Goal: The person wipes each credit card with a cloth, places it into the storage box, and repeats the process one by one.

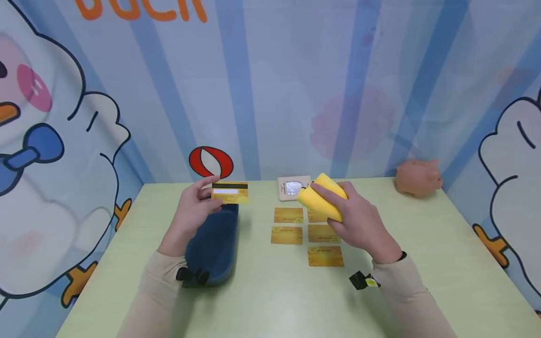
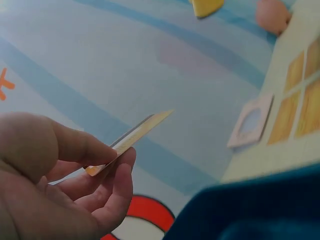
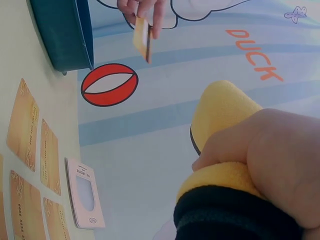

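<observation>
In the head view my left hand (image 1: pixel 192 206) pinches a gold bank card (image 1: pixel 230 193) between thumb and fingers, over the far end of a dark blue tray (image 1: pixel 211 249). The card's black stripe and white strip face me. In the left wrist view the card (image 2: pixel 137 137) shows nearly edge-on. My right hand (image 1: pixel 359 218) grips a folded yellow cloth (image 1: pixel 322 197), raised over the table. The right wrist view shows a black side on this cloth (image 3: pixel 222 107). Several gold cards (image 1: pixel 325 256) lie in two columns below the right hand, which partly covers them.
A pale pink flat case (image 1: pixel 289 188) with an oval window lies at the table's back edge. A pink piggy bank (image 1: pixel 417 178) stands at the back right. A printed curtain (image 1: pixel 283 94) hangs behind the pale green table (image 1: pixel 270 300).
</observation>
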The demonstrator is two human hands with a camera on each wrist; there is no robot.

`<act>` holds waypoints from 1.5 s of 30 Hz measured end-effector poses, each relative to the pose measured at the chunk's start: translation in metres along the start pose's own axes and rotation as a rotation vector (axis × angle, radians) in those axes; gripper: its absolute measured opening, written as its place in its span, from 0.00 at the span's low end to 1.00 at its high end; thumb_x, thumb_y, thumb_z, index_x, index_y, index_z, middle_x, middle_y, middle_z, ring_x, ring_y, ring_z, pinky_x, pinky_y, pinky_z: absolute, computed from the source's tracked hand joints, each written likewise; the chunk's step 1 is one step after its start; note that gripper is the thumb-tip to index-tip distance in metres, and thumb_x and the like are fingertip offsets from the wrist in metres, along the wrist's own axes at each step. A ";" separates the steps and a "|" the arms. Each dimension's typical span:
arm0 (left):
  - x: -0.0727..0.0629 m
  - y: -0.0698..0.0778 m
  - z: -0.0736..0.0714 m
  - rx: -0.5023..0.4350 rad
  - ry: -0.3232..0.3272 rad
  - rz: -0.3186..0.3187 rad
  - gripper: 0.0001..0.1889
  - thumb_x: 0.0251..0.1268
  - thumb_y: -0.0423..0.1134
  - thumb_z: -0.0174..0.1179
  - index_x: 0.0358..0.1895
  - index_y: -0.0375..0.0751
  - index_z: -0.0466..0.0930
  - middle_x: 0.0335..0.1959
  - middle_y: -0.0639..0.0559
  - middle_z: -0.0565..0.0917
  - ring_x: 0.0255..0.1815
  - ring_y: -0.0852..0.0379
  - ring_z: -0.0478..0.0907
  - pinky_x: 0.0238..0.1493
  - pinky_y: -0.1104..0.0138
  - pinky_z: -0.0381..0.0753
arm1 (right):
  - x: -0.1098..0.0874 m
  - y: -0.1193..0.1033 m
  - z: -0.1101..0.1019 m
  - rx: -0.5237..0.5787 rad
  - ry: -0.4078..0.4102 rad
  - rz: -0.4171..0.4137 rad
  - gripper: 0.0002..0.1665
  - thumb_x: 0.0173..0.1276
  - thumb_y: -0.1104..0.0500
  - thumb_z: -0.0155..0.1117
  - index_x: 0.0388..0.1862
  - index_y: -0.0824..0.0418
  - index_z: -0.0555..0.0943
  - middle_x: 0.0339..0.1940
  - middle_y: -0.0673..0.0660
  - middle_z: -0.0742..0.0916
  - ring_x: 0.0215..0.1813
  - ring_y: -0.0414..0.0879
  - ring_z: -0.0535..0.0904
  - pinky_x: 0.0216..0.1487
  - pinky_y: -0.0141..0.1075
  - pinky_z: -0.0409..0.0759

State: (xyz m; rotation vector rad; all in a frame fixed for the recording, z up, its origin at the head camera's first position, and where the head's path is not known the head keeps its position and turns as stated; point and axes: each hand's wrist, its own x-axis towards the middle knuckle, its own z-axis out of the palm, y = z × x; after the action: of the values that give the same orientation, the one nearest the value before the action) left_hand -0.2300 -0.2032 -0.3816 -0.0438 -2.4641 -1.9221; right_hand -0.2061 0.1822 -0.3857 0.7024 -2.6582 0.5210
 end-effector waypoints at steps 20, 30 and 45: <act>0.020 -0.038 -0.022 0.267 -0.046 -0.213 0.33 0.69 0.22 0.55 0.78 0.28 0.62 0.64 0.24 0.77 0.51 0.37 0.84 0.47 0.57 0.89 | 0.000 -0.002 -0.005 0.010 -0.006 0.021 0.46 0.64 0.64 0.69 0.80 0.39 0.70 0.61 0.65 0.77 0.39 0.54 0.79 0.29 0.45 0.80; 0.028 -0.046 -0.013 0.359 -0.119 -0.252 0.32 0.65 0.21 0.55 0.75 0.27 0.67 0.59 0.25 0.76 0.46 0.42 0.86 0.44 0.59 0.89 | -0.002 -0.001 -0.008 0.006 0.011 0.017 0.47 0.63 0.64 0.69 0.80 0.38 0.70 0.60 0.64 0.77 0.39 0.53 0.79 0.28 0.45 0.80; 0.028 -0.043 -0.010 0.492 -0.205 -0.325 0.34 0.74 0.30 0.56 0.79 0.27 0.58 0.73 0.25 0.68 0.62 0.36 0.77 0.58 0.47 0.85 | -0.002 -0.003 -0.009 0.004 0.003 0.006 0.47 0.64 0.64 0.70 0.80 0.38 0.70 0.62 0.66 0.77 0.39 0.55 0.80 0.30 0.47 0.82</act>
State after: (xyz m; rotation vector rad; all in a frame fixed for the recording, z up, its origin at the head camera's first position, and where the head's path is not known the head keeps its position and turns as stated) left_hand -0.2595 -0.2228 -0.4196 0.1866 -3.1809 -1.3904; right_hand -0.2008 0.1849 -0.3780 0.6939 -2.6578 0.5288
